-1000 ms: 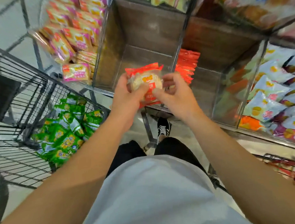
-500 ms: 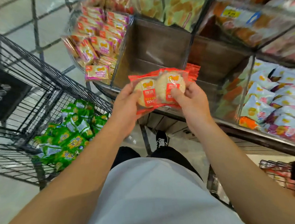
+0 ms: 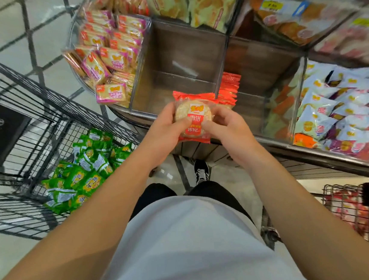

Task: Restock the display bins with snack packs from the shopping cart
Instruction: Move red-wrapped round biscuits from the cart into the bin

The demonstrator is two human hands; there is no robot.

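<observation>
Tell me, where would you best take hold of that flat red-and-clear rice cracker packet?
By its two side edges, one hand from each side. The red-and-clear rice cracker packet is flat and faces up, so the left hand and right hand can pinch the sides without pressing on the round, probably brittle, cracker.

Both arms are bare from hand to upper arm, no sleeve showing. The left hand [image 3: 166, 130] and right hand [image 3: 227, 131] wear no rings, watch or gloves. A plain light grey shirt [image 3: 188, 251] fills the view at 6 o'clock. Above it are black trousers [image 3: 152, 196]. One black shoe [image 3: 201, 171] with white laces and trim shows toward 12 o'clock
</observation>
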